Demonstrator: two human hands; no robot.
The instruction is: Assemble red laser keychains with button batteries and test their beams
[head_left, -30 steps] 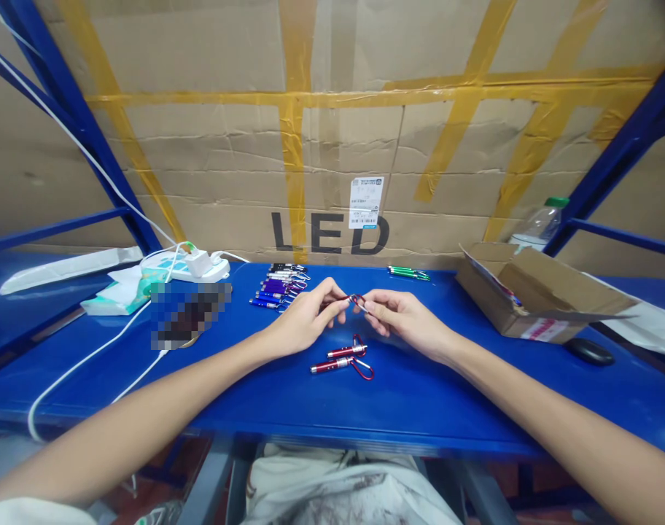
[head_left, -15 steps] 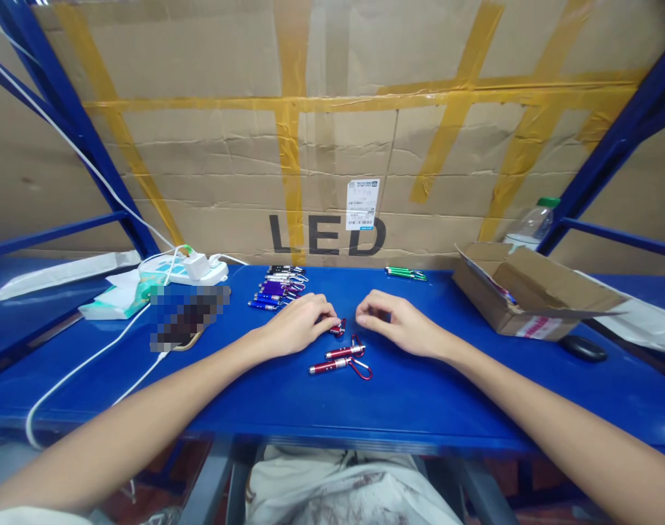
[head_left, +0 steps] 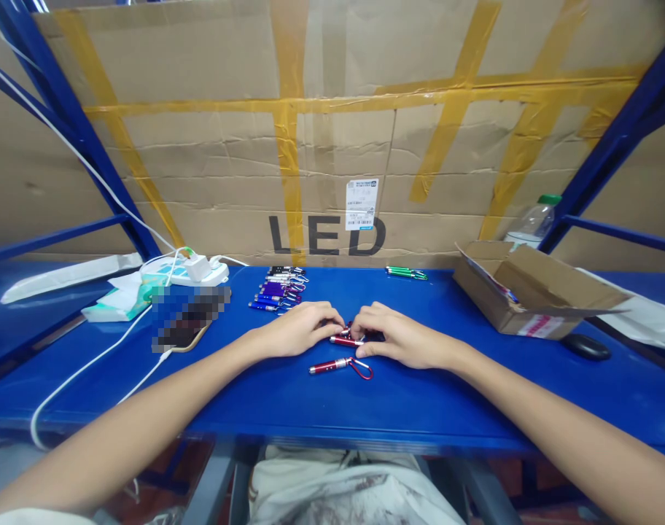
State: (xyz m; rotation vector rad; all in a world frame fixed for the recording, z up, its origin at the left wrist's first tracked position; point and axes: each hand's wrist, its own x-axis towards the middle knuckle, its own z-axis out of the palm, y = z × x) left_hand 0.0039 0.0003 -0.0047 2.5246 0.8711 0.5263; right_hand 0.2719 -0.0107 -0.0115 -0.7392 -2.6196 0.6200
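Observation:
My left hand (head_left: 305, 328) has its thumb and fingers pinched at the left end of a small red keychain flashlight, mostly hidden between the hands. Just nearer to me is a second red keychain flashlight (head_left: 344, 341), its clip end covered by my right hand (head_left: 395, 335), whose thumb and fingers close on it. Apart from both hands, a third red keychain flashlight (head_left: 329, 367) lies in front on the blue table (head_left: 289, 408), its carabiner clip to the right. Beyond my left hand, several blue, purple, silver and black flashlights (head_left: 278, 288) lie in a stacked row.
Green flashlights (head_left: 406, 273) lie at the back. To the right are an open cardboard box (head_left: 534, 292), a black mouse (head_left: 585, 346) and a bottle (head_left: 532, 222). On the left are a phone (head_left: 190, 321), tissues (head_left: 122, 302), a power strip (head_left: 212, 273) and white cables.
My right hand has moved left and closed on the clip end of the middle red flashlight, which has shifted away from me, up to the farther one. My left hand stays nearly in place.

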